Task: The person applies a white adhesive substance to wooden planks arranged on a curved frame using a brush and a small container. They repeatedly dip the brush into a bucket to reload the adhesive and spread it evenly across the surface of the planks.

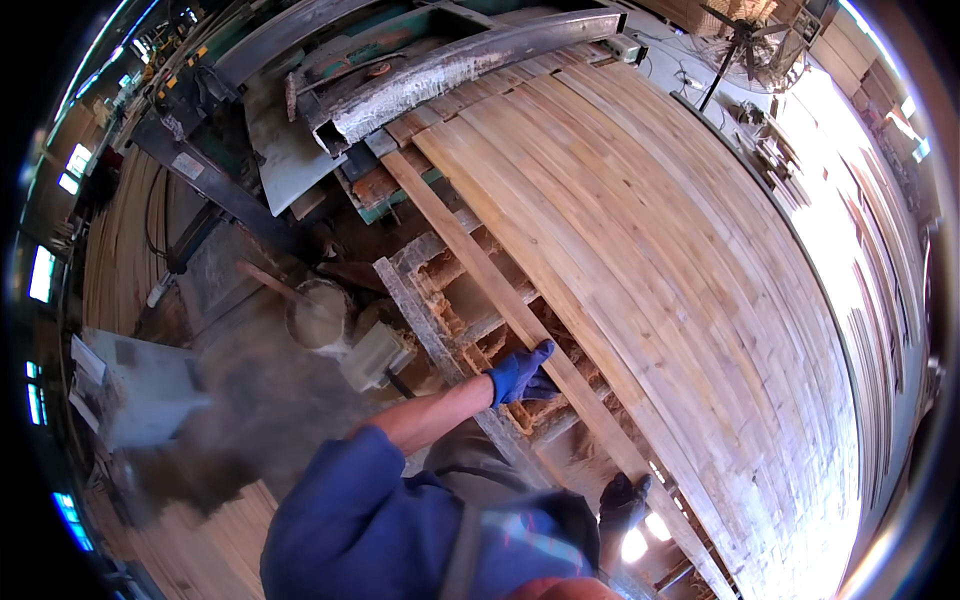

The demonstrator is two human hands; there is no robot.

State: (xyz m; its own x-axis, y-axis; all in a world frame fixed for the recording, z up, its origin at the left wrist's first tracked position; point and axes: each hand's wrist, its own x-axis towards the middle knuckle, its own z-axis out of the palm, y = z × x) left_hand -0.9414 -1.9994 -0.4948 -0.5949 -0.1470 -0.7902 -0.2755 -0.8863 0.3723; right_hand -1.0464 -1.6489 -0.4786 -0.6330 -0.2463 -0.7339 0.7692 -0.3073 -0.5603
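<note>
A long, narrow wooden strip runs diagonally, a small gap apart from the edge of a wide panel of boards laid side by side. My left hand, in a blue glove, holds the strip about midway, thumb over its top and fingers at its near edge. Farther down, toward the lower right, my right hand in a dark glove grips the same strip; its fingers are partly in shadow. Beneath the strip shows a frame of worn beams covered with sawdust.
A heavy metal beam crosses the far end of the panel. On the left are a round container with a stick, a pale box-shaped bin and stacked boards. A standing fan is at the far right.
</note>
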